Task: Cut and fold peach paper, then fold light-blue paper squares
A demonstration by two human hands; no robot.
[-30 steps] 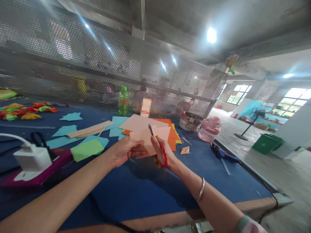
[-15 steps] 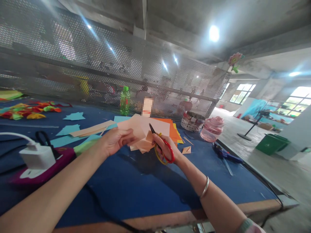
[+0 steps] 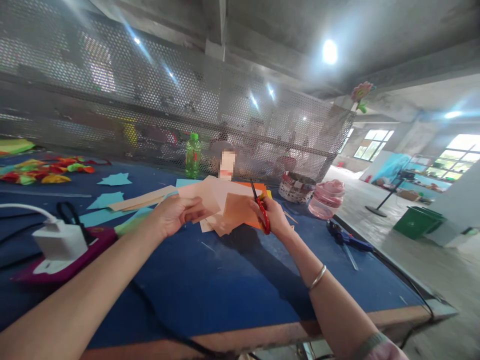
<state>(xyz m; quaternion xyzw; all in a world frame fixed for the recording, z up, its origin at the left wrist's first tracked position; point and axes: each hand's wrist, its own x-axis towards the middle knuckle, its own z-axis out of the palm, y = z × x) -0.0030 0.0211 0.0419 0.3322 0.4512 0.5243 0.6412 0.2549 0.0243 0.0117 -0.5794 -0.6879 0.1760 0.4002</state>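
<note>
In the head view my left hand (image 3: 176, 214) pinches a pale peach sheet of paper (image 3: 202, 197) between thumb and fingers. My right hand (image 3: 275, 217), to the right of the papers, is closed round scissors (image 3: 262, 212) with red and yellow handles. The dark blades point up and look closed. A darker peach piece of paper (image 3: 240, 212) reaches from the pile to my right fingertips; whether they hold it too, I cannot tell. Under and around both hands lie more peach and orange sheets, partly covered.
On the blue table (image 3: 195, 295) stand a green bottle (image 3: 193, 157), a woven basket (image 3: 296, 187) and a pink container (image 3: 326, 199). A glue gun (image 3: 348, 237) lies at right. A purple power strip (image 3: 101, 245) with a white charger and blue paper pieces (image 3: 107, 200) are at left.
My right hand has moved right, away from my left hand, and the scissors have turned more upright. The darker peach piece now shows more fully. My left hand keeps its sheet almost in place.
</note>
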